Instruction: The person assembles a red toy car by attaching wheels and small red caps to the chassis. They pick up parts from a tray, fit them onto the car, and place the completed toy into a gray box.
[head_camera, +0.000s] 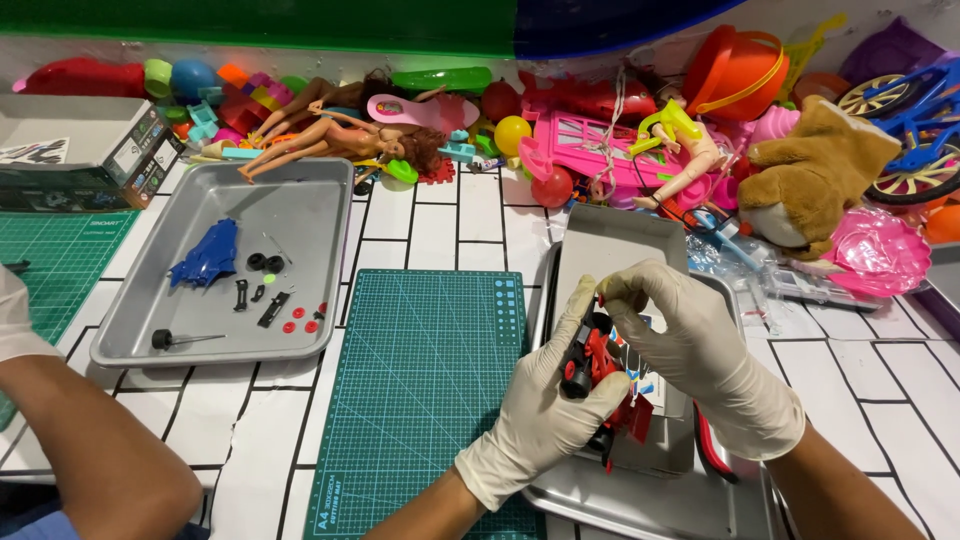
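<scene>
Here, both gloved hands grip a red toy car (603, 372). Its long axis slants toward the lower right. Left hand (545, 405) cradles the glossy plastic body; right hand (690, 350) pinches its top.

Left hand (545, 410) in a white glove, palm up, fingers curled closed, right hand (690, 345) gloved, arched over it, fingertips pinched together, forearms bare, over the tray's near edge

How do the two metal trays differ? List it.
The left tray lies clear of the hands, its bare floor showing loose parts: a blue car body, black wheels and red studs. The right tray sits under both gloved hands, the left hand and right hand, which hold a red toy car, and it is largely covered. Both are grey, shallow and rectangular.
</scene>
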